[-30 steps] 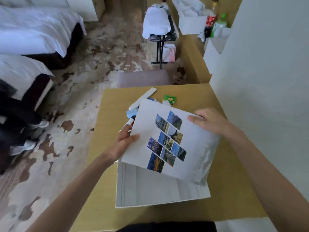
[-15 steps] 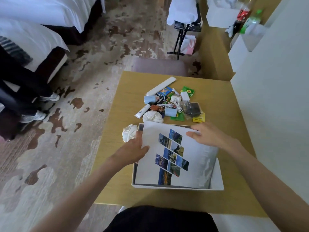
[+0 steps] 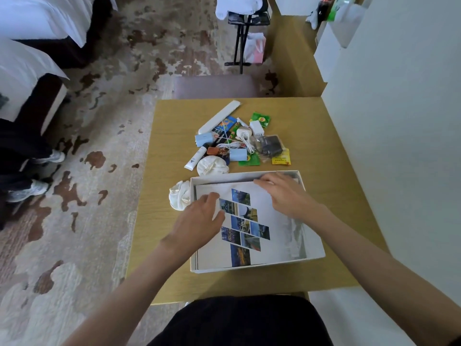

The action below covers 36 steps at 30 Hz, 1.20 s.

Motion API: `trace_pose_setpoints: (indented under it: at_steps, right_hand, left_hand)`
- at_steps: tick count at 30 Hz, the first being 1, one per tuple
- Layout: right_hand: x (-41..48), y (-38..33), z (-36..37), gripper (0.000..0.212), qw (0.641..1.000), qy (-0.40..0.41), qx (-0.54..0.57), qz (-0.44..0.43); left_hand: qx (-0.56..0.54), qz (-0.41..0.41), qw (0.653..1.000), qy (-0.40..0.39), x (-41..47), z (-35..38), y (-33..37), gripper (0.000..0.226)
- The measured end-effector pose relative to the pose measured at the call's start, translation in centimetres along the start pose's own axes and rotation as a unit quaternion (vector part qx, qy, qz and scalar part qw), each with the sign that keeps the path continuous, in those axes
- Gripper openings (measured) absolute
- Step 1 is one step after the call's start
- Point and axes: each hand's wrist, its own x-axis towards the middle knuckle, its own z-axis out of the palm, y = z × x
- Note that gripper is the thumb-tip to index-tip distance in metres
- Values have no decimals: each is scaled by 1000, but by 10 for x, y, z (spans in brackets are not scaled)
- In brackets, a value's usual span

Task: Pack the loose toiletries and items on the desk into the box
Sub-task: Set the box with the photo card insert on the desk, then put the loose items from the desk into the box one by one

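— At the near edge of the desk [image 3: 336,183]?
— White box [image 3: 315,248], a photo-printed sheet [image 3: 279,236] flat inside.
— Hands?
— Left hand [image 3: 199,221] and right hand [image 3: 284,196] rest on the sheet, fingers loosely spread, gripping nothing.
— Beyond?
— Loose toiletries [image 3: 239,146] heaped just past its far wall.

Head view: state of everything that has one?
box, open, on the desk, no lid on it.
printed sheet, lying flat inside the box.
left hand, open, fingers resting on the sheet.
right hand, open, fingers flat on the sheet's far edge.
loose items, piled on the desk, outside the box.
cloth bundle, on the desk beside the box's left wall.
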Motion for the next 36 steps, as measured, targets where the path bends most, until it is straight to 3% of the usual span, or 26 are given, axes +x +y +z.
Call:
trace_pose_setpoints:
  at_steps: [2,4,8,11,14,20,23,25,27,31,34,36]
  right_hand:
    - [-7,0,9,53,1000,0,-5,0]
    - [-15,-3,19,46,999,-50,6,17]
    - [-28,-9,38,76,972,-221,31,67]
    - [-36,-11,48,84,963,-258,43,70]
    - [-38,-13,52,85,962,-262,34,66]
    - [-40,-20,56,81,964,-251,49,73]
    - [-38,-19,49,65,969,-213,107,68]
    - [-32,-18,38,50,969,-149,185,68]
    - [-22,-16,24,39,965,-65,247,63]
    - [14,-18,-12,25,954,56,292,36]
    - [51,-22,-30,23,951,79,298,4]
    - [77,-26,-34,24,956,57,286,7]
  left_hand:
    - [17,35,998,-41,9,10,1,42]
    - [42,60,994,-84,20,24,0,49]
    - [125,47,977,-169,47,50,-5,79]
    - [159,2,958,-237,53,71,-11,106]
    - [179,-7,948,-262,50,85,-16,118]
    - [200,-17,944,-263,48,92,-15,117]
    - [172,-2,947,-270,47,80,-7,91]
    - [80,14,970,-228,45,64,-2,58]
    - [-38,17,993,-114,41,44,3,33]
    - [-182,-8,971,153,35,2,-3,39]
    - [-269,-88,930,235,44,-13,-31,39]
    - [-283,-162,915,237,52,-10,-56,37]
